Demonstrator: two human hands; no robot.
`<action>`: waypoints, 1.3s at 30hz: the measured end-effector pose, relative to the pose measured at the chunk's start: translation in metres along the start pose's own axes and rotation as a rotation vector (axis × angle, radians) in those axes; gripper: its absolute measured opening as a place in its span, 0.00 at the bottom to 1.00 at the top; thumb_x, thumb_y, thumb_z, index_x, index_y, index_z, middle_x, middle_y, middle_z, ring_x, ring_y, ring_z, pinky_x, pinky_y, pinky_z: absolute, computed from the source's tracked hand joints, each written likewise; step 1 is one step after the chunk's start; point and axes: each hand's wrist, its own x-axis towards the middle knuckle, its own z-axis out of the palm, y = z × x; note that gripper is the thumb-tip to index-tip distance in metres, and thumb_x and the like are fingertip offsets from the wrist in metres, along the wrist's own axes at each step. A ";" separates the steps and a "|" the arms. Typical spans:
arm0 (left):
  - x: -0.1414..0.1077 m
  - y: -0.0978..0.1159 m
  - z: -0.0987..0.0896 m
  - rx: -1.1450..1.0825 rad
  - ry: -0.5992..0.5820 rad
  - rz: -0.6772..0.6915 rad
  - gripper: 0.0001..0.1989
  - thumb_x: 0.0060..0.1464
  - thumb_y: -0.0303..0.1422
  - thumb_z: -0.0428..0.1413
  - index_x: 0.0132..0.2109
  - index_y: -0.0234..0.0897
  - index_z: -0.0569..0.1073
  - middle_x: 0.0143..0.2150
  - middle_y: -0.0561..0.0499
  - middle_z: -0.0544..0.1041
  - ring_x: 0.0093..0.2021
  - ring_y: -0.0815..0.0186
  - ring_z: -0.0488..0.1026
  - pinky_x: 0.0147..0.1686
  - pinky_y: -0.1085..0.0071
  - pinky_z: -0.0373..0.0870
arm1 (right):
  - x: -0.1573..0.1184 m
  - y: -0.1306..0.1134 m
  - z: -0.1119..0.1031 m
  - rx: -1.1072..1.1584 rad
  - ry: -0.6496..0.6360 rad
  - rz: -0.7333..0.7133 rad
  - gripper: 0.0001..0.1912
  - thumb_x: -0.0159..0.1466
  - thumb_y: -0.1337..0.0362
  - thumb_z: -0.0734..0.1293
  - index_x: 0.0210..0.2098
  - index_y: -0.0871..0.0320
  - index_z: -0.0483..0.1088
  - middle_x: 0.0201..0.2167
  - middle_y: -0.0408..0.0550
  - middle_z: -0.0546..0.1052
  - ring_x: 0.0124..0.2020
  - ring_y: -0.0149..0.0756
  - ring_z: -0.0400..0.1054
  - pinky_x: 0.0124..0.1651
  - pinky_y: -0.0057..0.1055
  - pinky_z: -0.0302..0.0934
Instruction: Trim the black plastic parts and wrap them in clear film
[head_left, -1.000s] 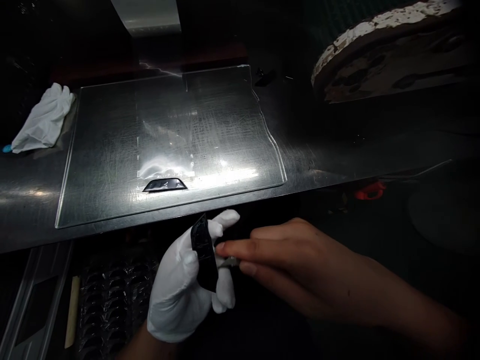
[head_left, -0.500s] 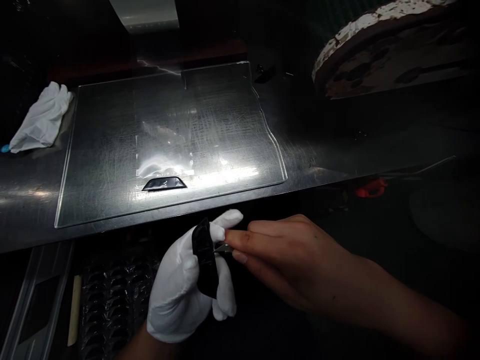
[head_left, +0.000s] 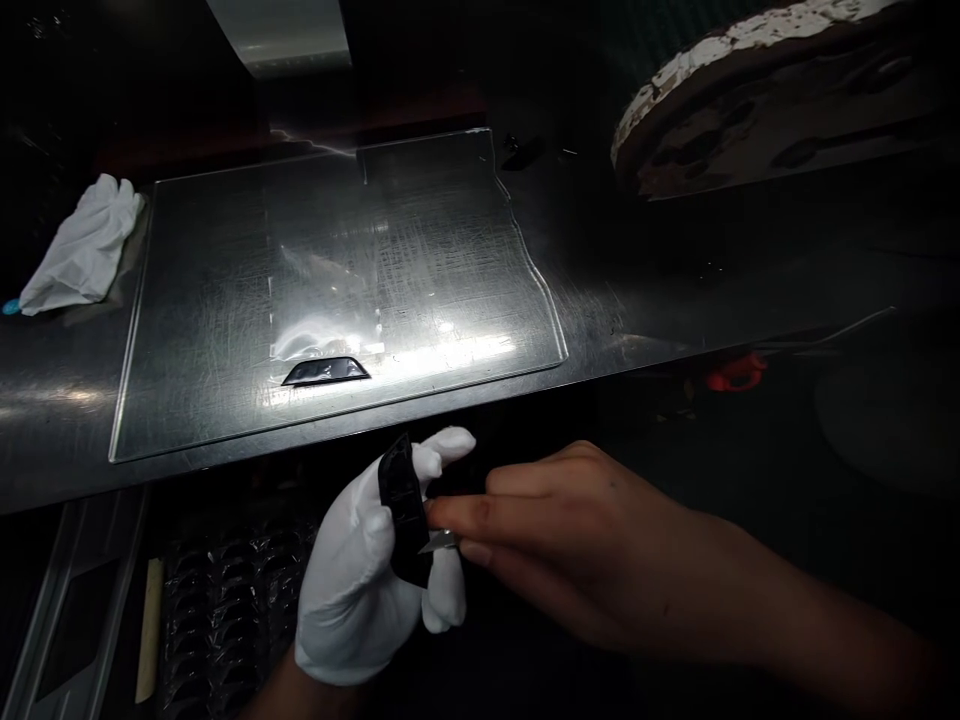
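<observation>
My left hand [head_left: 349, 585], in a white glove, grips a small black plastic part [head_left: 403, 505] that stands nearly upright between thumb and fingers. Bare, my right hand [head_left: 555, 530] pinches a small pointed metal blade [head_left: 439, 541] between thumb and forefinger. The blade's tip lies at the right edge of the black part, toward its lower half; most of the tool is hidden in the fingers. Another black part [head_left: 327, 371], flat with slanted ends and a glossy top, lies near the front edge of a clear sheet [head_left: 202, 300] on the metal table.
A white glove [head_left: 86, 245] lies at the table's left. Below the table edge is a tray [head_left: 225, 610] of several black parts, beside a pale stick [head_left: 149, 630]. A red-handled object [head_left: 737, 371] lies at right. A round white-rimmed object [head_left: 750, 100] stands at back right.
The blade has moved down along the black part's right edge, with my right hand shifting slightly left. My left hand keeps its hold. The whole view has shifted a little.
</observation>
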 end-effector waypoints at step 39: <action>-0.005 0.016 0.009 0.134 0.118 -0.243 0.17 0.62 0.47 0.62 0.45 0.37 0.76 0.27 0.50 0.78 0.27 0.69 0.72 0.29 0.75 0.71 | 0.016 -0.008 -0.045 -0.514 0.202 -0.094 0.16 0.77 0.59 0.63 0.62 0.49 0.73 0.42 0.44 0.81 0.41 0.37 0.71 0.43 0.35 0.65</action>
